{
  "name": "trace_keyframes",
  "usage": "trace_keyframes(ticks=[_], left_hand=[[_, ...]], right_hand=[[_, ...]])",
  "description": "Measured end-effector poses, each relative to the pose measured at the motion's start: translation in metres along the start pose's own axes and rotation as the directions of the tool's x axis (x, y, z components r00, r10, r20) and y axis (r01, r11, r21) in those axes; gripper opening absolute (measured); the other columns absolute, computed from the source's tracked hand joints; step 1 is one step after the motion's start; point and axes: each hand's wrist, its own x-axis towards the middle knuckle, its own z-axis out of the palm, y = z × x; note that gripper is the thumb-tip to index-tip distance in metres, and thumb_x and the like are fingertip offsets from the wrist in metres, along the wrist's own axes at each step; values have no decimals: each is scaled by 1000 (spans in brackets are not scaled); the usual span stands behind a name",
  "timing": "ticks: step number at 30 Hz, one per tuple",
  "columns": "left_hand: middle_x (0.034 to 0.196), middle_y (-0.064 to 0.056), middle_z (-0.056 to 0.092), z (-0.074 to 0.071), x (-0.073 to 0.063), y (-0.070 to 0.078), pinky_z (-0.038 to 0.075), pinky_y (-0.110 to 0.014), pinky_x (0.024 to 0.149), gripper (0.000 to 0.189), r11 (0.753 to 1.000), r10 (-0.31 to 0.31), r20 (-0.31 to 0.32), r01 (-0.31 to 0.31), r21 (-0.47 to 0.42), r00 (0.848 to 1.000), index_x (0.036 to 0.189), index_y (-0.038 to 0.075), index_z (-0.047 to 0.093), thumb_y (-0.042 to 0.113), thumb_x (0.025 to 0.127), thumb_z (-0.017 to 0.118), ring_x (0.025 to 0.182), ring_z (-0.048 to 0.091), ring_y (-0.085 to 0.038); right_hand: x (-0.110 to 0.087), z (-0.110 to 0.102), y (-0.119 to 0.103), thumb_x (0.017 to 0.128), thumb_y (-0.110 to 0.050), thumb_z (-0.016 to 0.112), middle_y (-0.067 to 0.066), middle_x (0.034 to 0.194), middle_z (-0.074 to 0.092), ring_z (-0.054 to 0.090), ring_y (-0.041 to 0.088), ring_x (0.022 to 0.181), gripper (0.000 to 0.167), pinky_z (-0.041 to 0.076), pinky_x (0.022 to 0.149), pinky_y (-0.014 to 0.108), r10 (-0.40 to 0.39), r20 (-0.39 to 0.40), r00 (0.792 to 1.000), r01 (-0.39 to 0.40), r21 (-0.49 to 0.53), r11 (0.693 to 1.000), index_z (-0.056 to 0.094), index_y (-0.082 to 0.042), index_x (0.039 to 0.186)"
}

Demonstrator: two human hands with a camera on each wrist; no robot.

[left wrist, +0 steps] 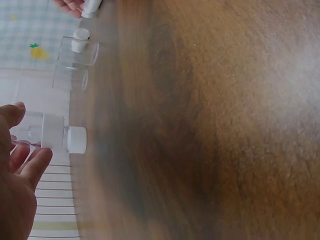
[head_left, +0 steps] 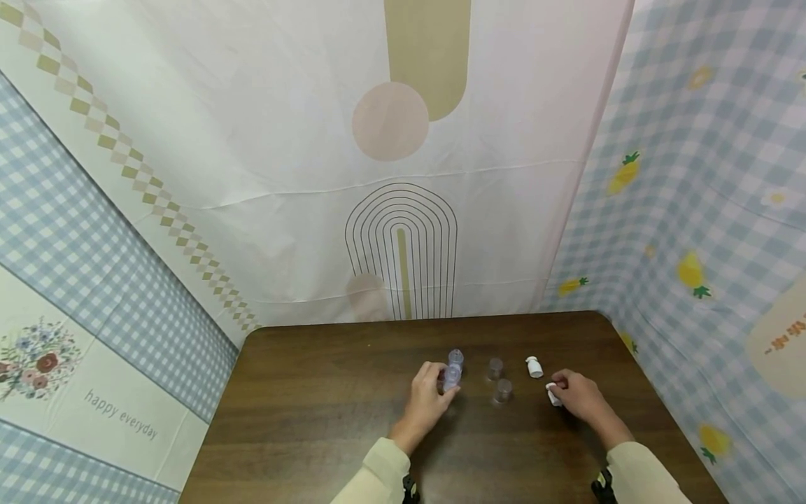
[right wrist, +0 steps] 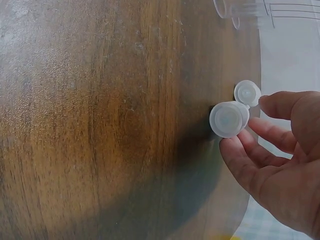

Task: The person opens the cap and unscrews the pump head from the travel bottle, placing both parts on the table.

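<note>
My left hand [head_left: 425,395] grips a clear plastic bottle [left wrist: 32,127] between thumb and fingers. Its wide white cap points down and seems raised off the table. Just behind it, a second clear bottle [head_left: 456,357] stands with its white cap [left wrist: 77,140] on the table. With its fingertips my right hand [head_left: 578,395] holds a small white bottle [right wrist: 229,120], tilted so that one round end faces the right wrist camera. Another small white bottle [head_left: 534,367] is on the table beyond that hand. Between the hands are two clear cups [head_left: 495,369].
Everything is on a dark brown wooden table [head_left: 302,392] with rounded far corners. A pale printed cloth [head_left: 302,252] hangs behind its far edge. Blue checked cloth [head_left: 667,210] hangs to the right, and more is on the left.
</note>
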Motion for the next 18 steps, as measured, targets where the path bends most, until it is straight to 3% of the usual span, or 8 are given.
trace_keyframes(ticks=[7,18], left_hand=[[98,-11,63,6,-1,0,61,-29,73,39,999,-51,39,52,-16,998,110,-3,65,4,78,88,87,70,-22],[92,-11,64,14,-5,-1,53,-18,69,37,995,-95,67,92,47,993,106,1,66,8,77,90,81,66,-21]], right_hand=[[-1,0,2,98,-13,64,20,106,69,65,30,96,30,53,84,49,15,7,1000,-15,-2,1000,64,8,119],[0,-2,2,99,-11,62,23,108,67,64,31,97,29,54,84,49,41,17,999,-42,12,999,62,9,121]])
